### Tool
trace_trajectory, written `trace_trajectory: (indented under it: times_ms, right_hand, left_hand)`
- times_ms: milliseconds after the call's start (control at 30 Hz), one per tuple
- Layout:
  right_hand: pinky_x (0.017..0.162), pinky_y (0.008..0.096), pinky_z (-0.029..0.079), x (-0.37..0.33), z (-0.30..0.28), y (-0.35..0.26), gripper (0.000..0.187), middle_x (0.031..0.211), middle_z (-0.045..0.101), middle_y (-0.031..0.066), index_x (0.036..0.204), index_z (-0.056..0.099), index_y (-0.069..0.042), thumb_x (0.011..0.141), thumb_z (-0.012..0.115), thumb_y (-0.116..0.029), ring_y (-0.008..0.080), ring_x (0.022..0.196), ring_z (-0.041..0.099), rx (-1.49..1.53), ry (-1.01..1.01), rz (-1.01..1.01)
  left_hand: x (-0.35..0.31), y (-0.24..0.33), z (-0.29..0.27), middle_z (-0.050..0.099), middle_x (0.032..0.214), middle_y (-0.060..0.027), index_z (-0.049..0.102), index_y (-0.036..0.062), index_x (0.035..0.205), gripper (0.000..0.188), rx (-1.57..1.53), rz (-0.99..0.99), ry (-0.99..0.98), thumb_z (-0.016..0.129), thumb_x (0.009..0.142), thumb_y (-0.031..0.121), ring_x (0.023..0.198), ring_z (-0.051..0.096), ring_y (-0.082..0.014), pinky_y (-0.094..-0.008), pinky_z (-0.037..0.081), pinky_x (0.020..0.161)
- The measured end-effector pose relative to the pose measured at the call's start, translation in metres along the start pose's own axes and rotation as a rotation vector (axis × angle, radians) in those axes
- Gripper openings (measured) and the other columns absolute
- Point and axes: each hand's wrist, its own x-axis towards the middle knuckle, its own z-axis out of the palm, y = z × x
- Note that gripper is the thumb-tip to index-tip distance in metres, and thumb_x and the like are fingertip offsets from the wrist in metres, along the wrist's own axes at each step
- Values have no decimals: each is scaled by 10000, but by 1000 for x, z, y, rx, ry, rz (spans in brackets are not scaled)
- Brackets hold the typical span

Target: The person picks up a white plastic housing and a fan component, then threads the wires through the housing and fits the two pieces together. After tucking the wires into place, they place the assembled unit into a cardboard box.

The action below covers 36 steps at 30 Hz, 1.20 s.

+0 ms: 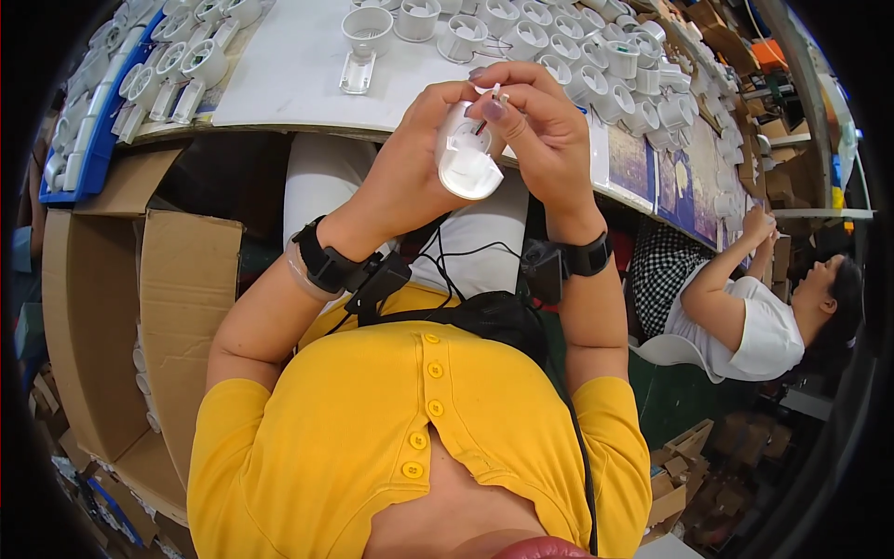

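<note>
- Yellow buttoned top fills the bottom of the head view, nearest the camera, with both bare forearms rising from it toward the desk.
- Black wrist straps sit on both forearms, the left strap and the right strap, each carrying a small black box with thin black cables hanging down between them.
- Left hand has its grip closed around a white round plastic part, cupping it from the left side with the flat white face turned toward the camera.
- Right hand meets the same part from the right; its grip is closed in a pinch, thumb and forefinger nipping a small white piece with a spot of red at the part's top edge.
- White part is held in the air just over the near edge of the desk, above the person's lap, touching both hands and not the desk.
- Desk surface is white, and its far edge and right side are crowded with many similar white cup-shaped parts, standing in rows.
- One white cup-shaped part with a clear base stands apart near the middle of the desk.
- Blue tray at the left edge of the desk holds more white parts.
- Open cardboard boxes stand on the floor below the desk's left end.
- Another person in a white top sits further along the right end of the desk, hands raised to it.
</note>
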Motion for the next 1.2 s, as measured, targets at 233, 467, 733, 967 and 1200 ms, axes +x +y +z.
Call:
trace_trajectory:
  times_ms: [233,467,733,967,1200]
  right_hand:
    - [945,325,438,1,-1,24,264,1190,595,135,1099,617,34,953,487,-143,215,1061,581,518,-3,86]
    - [949,313,437,1,17,21,299,1136,619,150,1085,601,71,925,446,-127,212,1049,585,624,-38,284]
    - [921,301,454,-1,26,24,271,1043,647,135,1013,622,64,905,459,-124,203,1003,598,598,103,339]
    - [835,280,486,0,28,18,271,1012,651,118,1013,622,62,908,455,-125,170,904,612,588,161,412]
    - [762,252,488,-2,28,16,256,941,657,86,1000,630,52,910,466,-122,135,824,611,563,172,455]
  left_hand:
    - [-3,-2,3,481,1221,-169,291,-7,1319,843,-156,-78,46,821,678,131,1138,524,-282,-348,444,946]
    - [-1,-6,8,423,1296,-164,152,55,1443,960,-78,36,45,750,696,127,1200,466,-269,-357,398,1001]
    - [0,-13,12,447,1278,-175,136,70,1468,1000,14,19,74,752,681,123,1170,502,-280,-346,419,977]
    - [0,-10,12,478,1254,-156,181,81,1462,973,9,-39,75,751,674,116,1140,527,-270,-337,434,957]
    - [-3,-10,13,479,1255,-154,224,83,1450,946,47,-20,92,754,667,114,1139,518,-259,-336,428,962]
